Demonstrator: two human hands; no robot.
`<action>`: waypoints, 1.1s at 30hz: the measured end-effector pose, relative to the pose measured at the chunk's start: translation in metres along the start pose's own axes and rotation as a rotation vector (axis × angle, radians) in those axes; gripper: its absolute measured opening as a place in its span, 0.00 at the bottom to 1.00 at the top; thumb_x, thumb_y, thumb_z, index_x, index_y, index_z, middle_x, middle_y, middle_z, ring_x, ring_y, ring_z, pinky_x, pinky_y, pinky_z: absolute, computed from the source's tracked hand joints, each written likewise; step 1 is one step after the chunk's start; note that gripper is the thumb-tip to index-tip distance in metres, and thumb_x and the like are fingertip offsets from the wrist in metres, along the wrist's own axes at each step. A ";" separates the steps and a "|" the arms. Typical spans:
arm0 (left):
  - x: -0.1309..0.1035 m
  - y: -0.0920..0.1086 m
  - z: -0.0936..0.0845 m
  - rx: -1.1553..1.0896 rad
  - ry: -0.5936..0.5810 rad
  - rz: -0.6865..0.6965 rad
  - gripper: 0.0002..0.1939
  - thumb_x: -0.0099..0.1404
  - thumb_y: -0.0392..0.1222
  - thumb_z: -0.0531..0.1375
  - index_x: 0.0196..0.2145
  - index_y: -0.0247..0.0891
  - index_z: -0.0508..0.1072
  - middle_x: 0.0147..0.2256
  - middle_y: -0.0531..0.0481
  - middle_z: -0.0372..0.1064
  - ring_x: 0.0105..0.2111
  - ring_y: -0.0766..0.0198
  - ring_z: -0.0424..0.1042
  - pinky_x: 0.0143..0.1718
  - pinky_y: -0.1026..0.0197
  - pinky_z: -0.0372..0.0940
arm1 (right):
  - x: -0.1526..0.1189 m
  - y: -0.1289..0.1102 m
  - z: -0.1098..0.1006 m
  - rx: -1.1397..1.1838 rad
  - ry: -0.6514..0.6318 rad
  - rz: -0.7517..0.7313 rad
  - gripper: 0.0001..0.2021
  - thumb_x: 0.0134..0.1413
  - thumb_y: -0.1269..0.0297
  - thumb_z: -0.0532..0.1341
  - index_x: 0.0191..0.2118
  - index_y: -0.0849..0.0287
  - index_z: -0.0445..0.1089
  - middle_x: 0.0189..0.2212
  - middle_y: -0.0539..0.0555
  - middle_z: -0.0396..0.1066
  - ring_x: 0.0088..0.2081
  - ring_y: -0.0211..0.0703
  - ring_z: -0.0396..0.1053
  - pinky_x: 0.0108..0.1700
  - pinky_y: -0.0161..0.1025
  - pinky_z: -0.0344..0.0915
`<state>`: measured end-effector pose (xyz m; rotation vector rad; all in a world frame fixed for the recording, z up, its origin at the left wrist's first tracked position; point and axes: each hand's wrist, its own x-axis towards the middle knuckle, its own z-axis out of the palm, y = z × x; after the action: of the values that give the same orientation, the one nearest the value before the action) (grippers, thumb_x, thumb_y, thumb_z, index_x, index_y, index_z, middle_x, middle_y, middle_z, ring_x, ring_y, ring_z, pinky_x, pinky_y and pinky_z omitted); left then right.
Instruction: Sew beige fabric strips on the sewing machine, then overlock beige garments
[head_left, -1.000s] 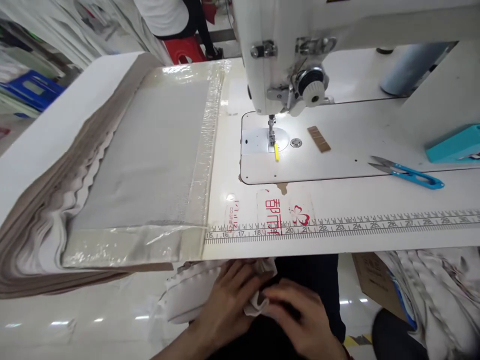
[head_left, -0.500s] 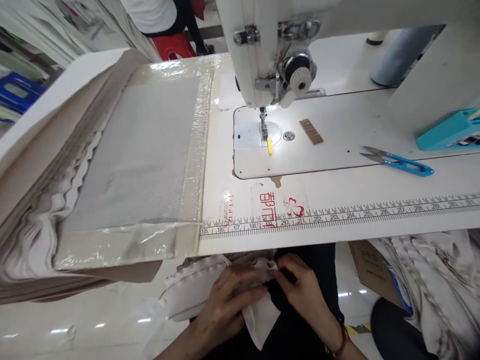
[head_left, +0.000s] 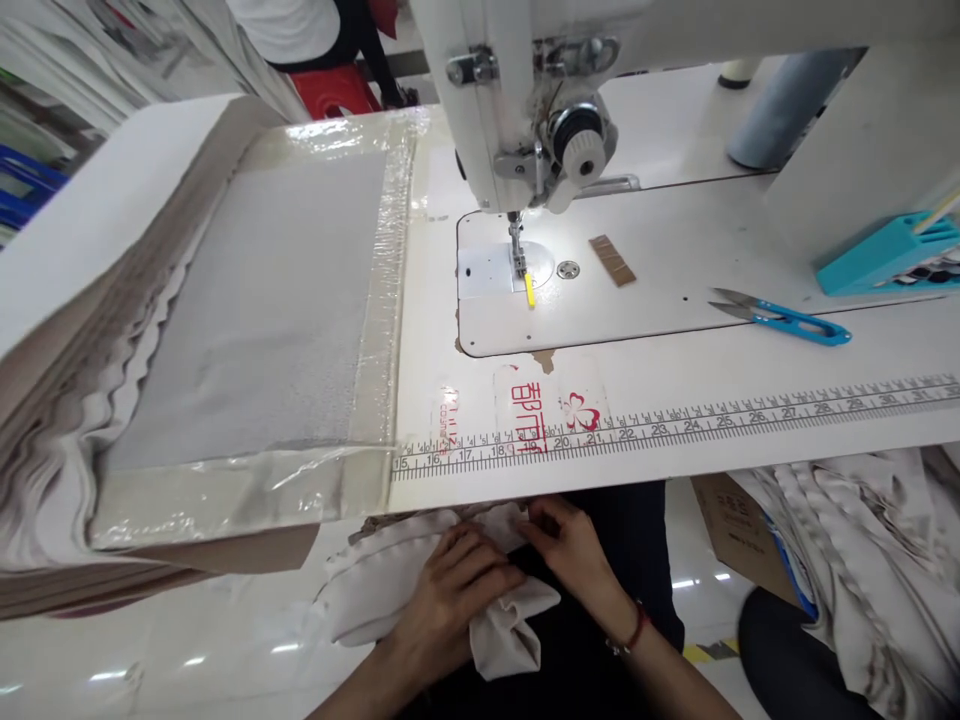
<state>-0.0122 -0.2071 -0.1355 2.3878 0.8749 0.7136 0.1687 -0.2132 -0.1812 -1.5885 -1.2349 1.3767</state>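
Pale beige fabric (head_left: 390,570) with a ruffled edge lies over the lap, just below the table's front edge. My left hand (head_left: 459,590) is closed round this fabric, and a crumpled end hangs out below its fingers. To the right, my right hand (head_left: 564,545) pinches the upper edge of the cloth between thumb and fingers, close under the table. A red band circles the right wrist. Above both hands stands the white sewing machine (head_left: 495,120), with a yellow piece (head_left: 529,290) beside its presser foot.
Blue thread snips (head_left: 799,322) and a teal holder (head_left: 885,255) lie on the table (head_left: 660,370) at right. Layered fabric (head_left: 82,400) hangs at left. More cloth (head_left: 847,540) is heaped by a cardboard box (head_left: 731,520). A person (head_left: 300,30) is at the top left.
My right hand has moved slightly left and up along the cloth. The loose end under my left hand has changed from a hanging point to a crumpled fold. The view has shifted slightly.
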 end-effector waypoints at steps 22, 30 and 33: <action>-0.001 -0.008 0.005 0.102 -0.034 -0.124 0.18 0.64 0.32 0.56 0.51 0.36 0.69 0.37 0.46 0.70 0.36 0.58 0.70 0.38 0.57 0.67 | -0.026 -0.017 -0.014 0.024 -0.074 -0.156 0.07 0.52 0.64 0.59 0.24 0.56 0.66 0.32 0.52 0.73 0.37 0.42 0.71 0.41 0.37 0.66; -0.001 -0.007 0.004 0.093 -0.003 -0.012 0.02 0.65 0.36 0.58 0.36 0.38 0.71 0.45 0.42 0.72 0.47 0.53 0.68 0.48 0.52 0.64 | 0.004 0.014 -0.019 -0.092 0.082 0.060 0.06 0.55 0.63 0.60 0.37 0.58 0.71 0.32 0.54 0.76 0.32 0.45 0.73 0.36 0.39 0.67; 0.001 -0.007 0.004 0.028 -0.034 0.020 0.03 0.66 0.34 0.57 0.37 0.39 0.70 0.39 0.47 0.75 0.43 0.57 0.71 0.52 0.52 0.61 | 0.014 0.019 -0.011 -0.177 0.090 0.068 0.02 0.49 0.68 0.64 0.31 0.56 0.70 0.27 0.51 0.73 0.29 0.44 0.71 0.34 0.39 0.65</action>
<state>-0.0121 -0.2029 -0.1421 2.4290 0.8536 0.6709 0.1834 -0.2047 -0.2010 -1.8086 -1.2883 1.2513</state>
